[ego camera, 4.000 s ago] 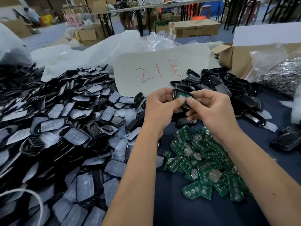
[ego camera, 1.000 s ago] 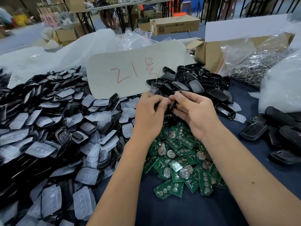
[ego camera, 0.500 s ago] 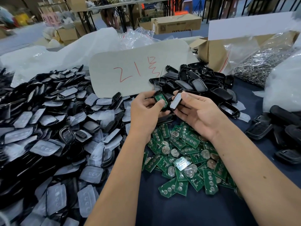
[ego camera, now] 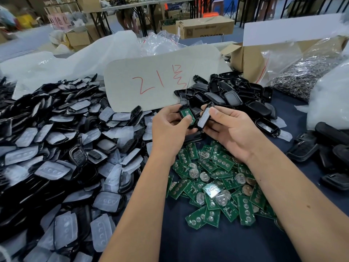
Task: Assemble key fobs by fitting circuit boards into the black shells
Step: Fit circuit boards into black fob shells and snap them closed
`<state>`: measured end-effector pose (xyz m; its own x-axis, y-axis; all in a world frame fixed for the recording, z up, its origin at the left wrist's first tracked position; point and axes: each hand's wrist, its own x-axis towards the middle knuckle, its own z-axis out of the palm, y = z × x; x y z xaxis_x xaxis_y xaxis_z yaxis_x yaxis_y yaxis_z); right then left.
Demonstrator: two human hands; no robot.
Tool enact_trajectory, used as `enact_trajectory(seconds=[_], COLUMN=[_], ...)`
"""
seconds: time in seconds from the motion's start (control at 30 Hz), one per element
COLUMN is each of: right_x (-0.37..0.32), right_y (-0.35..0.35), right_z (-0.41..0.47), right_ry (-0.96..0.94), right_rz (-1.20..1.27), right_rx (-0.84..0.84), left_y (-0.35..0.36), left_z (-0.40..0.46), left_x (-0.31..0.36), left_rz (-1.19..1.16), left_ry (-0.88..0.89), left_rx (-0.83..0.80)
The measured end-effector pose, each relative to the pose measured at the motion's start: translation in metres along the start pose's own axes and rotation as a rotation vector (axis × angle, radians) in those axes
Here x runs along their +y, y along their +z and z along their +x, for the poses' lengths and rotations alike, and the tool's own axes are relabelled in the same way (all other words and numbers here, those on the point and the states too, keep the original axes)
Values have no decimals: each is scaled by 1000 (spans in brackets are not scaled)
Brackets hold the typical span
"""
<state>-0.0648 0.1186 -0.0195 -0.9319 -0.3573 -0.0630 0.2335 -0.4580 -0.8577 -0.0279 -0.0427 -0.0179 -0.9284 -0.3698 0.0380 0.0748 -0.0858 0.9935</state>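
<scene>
My left hand (ego camera: 168, 129) grips a black shell with a green circuit board (ego camera: 187, 114) seated in it, thumb pressing on the board. My right hand (ego camera: 232, 129) pinches a second black shell half (ego camera: 204, 118) whose pale rubber button pad faces me, held right beside the first piece. A pile of loose green circuit boards (ego camera: 217, 184) lies on the dark blue table below both hands. Black shells with pale pads (ego camera: 62, 148) are heaped at the left. More empty black shells (ego camera: 232, 95) are piled behind my hands.
A pale card marked in red (ego camera: 151, 80) leans behind the piles. A cardboard box (ego camera: 249, 59) and a bag of metal rings (ego camera: 306, 76) stand at back right. More black parts (ego camera: 324, 152) lie at the right edge. White plastic sheeting (ego camera: 75, 59) covers the back left.
The two shell halves, pressed together between both hands a second ago, have come apart; the left now shows the board, the right the pad half. The hands shifted slightly.
</scene>
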Motion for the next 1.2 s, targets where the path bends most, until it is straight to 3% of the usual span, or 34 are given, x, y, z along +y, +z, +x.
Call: enact_trajectory(seconds=[0.6,1.03,1.2], right_x=[-1,6,8], right_y=[1,6,7], right_z=[-1,-2,-3], right_ry=[-25,-113,-196], right_rz=[-55,-188,-288], right_rx=[53,198,264], left_y=[-1,4,9], left_z=[2,-4,-5], left_x=[-4,-1,-4], left_rz=[43,209,327], left_ry=[30,201,299], left_rx=[-44,-38,-118])
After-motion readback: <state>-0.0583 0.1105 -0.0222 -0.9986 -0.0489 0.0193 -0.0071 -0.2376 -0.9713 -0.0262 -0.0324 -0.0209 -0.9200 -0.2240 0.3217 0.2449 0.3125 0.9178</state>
